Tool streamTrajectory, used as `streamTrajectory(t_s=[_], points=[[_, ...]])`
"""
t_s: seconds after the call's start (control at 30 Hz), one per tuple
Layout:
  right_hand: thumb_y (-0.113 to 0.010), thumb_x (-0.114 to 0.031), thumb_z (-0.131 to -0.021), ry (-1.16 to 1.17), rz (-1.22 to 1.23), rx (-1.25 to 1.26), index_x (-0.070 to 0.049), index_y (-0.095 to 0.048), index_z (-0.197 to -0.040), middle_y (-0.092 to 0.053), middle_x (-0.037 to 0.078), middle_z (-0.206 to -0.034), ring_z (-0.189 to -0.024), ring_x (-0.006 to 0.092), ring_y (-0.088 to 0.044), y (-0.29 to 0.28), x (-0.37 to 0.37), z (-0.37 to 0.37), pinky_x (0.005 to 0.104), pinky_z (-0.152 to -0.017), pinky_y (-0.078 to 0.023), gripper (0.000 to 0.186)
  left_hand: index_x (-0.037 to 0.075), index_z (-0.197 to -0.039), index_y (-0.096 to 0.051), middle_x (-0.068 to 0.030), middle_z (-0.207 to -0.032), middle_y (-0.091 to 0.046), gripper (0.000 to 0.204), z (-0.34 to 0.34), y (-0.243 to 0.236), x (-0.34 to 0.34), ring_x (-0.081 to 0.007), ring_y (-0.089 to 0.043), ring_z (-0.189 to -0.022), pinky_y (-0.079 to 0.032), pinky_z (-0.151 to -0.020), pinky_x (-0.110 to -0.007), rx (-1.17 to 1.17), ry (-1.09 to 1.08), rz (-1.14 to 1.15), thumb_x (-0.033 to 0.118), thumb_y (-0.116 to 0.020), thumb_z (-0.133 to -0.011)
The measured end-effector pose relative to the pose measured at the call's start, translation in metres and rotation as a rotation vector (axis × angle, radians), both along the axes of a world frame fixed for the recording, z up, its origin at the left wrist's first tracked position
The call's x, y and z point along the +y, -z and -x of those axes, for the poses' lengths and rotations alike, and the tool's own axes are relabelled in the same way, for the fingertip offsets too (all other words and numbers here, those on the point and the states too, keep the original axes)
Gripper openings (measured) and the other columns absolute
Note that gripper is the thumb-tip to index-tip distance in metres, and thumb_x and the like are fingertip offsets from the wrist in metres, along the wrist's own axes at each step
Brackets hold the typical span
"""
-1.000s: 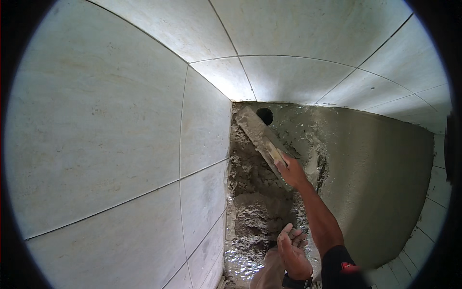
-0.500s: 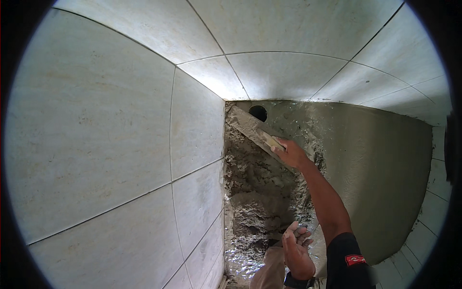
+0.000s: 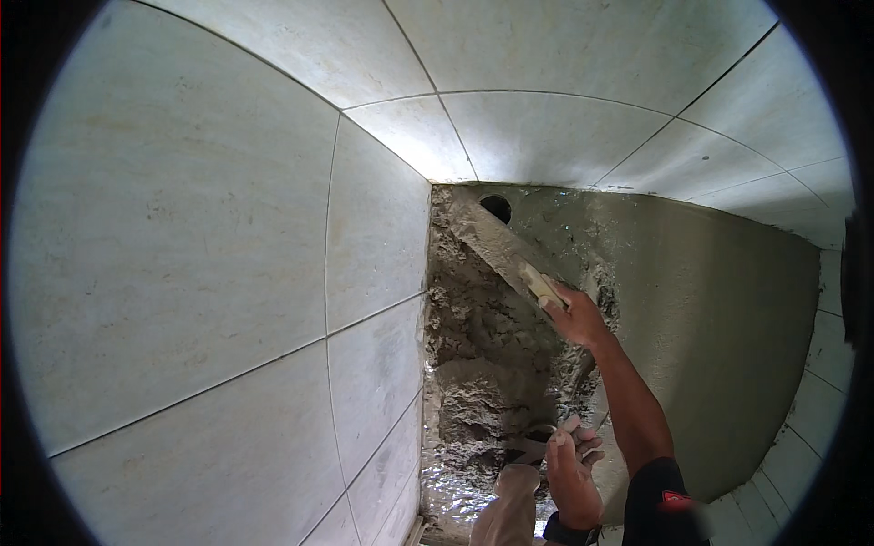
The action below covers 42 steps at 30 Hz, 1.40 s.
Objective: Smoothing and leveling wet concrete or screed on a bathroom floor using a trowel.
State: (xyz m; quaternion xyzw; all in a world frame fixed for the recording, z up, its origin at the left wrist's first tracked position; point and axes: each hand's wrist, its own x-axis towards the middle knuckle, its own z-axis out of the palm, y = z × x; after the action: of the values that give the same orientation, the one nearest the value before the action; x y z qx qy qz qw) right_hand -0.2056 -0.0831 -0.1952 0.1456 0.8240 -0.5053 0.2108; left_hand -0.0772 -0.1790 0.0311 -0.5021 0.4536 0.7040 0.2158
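Observation:
My right hand [image 3: 574,314] is closed around the pale handle of a long, mortar-smeared float [image 3: 499,244]. Its blade lies slantwise over the wet mortar, with the far end near the wall corner and just left of a round dark drain hole [image 3: 496,209]. Rough, lumpy grey mortar [image 3: 482,318] spreads below and left of the blade. My left hand [image 3: 572,469], with a dark band at the wrist, hovers low beside my knee [image 3: 510,500]. Its dirty fingers are half curled and apart, and I see no tool in them.
Pale tiled walls [image 3: 209,246] rise at the left and far side. Smooth, damp grey mortar [image 3: 719,328] covers the floor to the right, meeting more wall tiles [image 3: 827,346] there. Shiny water [image 3: 446,487] lies near my knee.
The float has been drawn back a little toward me and to the right, away from the corner, with my right hand still on it. My left hand has shifted slightly and its fingers have moved.

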Motion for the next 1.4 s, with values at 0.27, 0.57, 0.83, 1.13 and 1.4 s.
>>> streamTrajectory(t_s=[0.27,0.57,0.83,1.13,1.4], points=[[-0.056,-0.041,-0.094,-0.099,0.139,-0.278,-0.005,-0.052,-0.134,-0.068,0.019,-0.104,-0.088,0.0264,-0.067,0.02,0.008,-0.016,0.0365,-0.08,-0.049,0.053,0.002,-0.128,-0.048,-0.0079,-0.102,-0.058,0.039,-0.01,-0.003,0.015,-0.0147,-0.06,-0.09,-0.048,-0.075,-0.027,0.007,-0.041,-0.081,0.029,-0.036,-0.103],[-0.058,-0.045,-0.092,0.047,0.099,-0.189,-0.001,-0.052,-0.132,-0.064,0.023,-0.116,-0.106,0.0267,-0.063,0.017,0.035,-0.098,0.0344,-0.093,-0.045,0.06,0.001,-0.128,-0.047,-0.0094,-0.105,-0.059,0.039,-0.018,0.0,0.015,-0.0146,-0.059,-0.091,-0.048,-0.078,-0.028,0.04,-0.005,-0.112,0.029,-0.036,-0.103],[-0.058,-0.044,-0.093,0.193,0.185,-0.101,-0.002,-0.051,-0.134,-0.068,0.016,-0.099,-0.085,0.0198,-0.064,0.007,0.017,-0.072,0.0328,-0.078,-0.049,0.06,0.001,-0.128,-0.048,-0.01,-0.103,-0.059,0.04,-0.023,-0.006,0.022,-0.015,-0.059,-0.091,-0.048,-0.078,-0.028,0.015,0.021,-0.072,0.03,-0.035,-0.103],[-0.057,-0.045,-0.094,0.239,0.206,-0.292,-0.005,-0.049,-0.138,-0.064,0.006,-0.078,-0.065,0.0119,-0.055,0.027,0.023,0.011,0.0314,-0.062,-0.047,0.06,-0.001,-0.125,-0.049,-0.0085,-0.098,-0.058,0.046,-0.016,-0.006,0.02,-0.0162,-0.059,-0.089,-0.047,-0.076,-0.028,0.009,-0.03,0.035,0.036,-0.036,-0.101],[-0.062,-0.042,-0.091,-0.022,0.149,-0.251,-0.008,-0.052,-0.135,-0.064,0.005,-0.074,-0.065,0.0101,-0.054,0.027,0.011,-0.022,0.0327,-0.066,-0.046,0.057,0.0,-0.125,-0.05,-0.0075,-0.098,-0.058,0.046,-0.01,0.001,0.012,-0.0152,-0.058,-0.09,-0.047,-0.078,-0.029,-0.002,-0.079,-0.076,0.037,-0.036,-0.101]])
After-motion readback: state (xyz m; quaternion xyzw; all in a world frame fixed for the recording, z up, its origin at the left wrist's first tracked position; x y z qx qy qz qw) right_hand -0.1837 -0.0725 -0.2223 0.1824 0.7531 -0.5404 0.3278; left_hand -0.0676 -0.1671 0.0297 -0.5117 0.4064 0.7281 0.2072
